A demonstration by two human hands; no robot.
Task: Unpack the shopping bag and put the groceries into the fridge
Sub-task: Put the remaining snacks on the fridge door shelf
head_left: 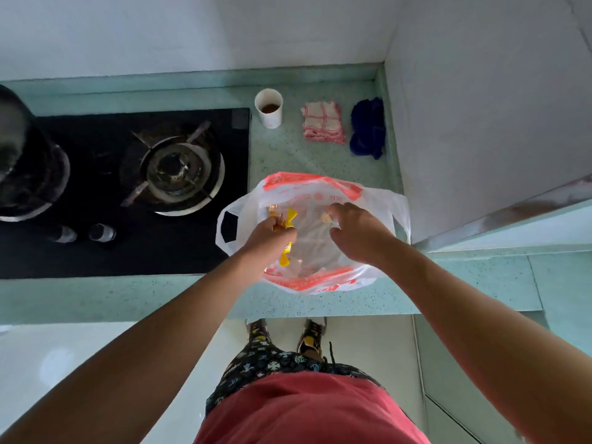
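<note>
A white plastic shopping bag (378,200) with red print lies open on the pale green counter (288,155). My left hand (272,238) is inside the bag mouth, its fingers curled round small yellow-wrapped packets (290,217); another yellow piece (284,259) shows just below the wrist. My right hand (355,229) reaches in from the right, with fingertips pinching a small pale packet (326,217) near the bag's far side. The rest of the bag's contents are hard to make out through the plastic. No fridge is in view.
A black gas hob (128,193) with a burner and two knobs lies left of the bag, a dark pot (19,149) at its far left. Behind the bag stand a white cup (269,115), a pink checked cloth (323,123) and a blue cloth (367,128). A wall (480,107) closes the right.
</note>
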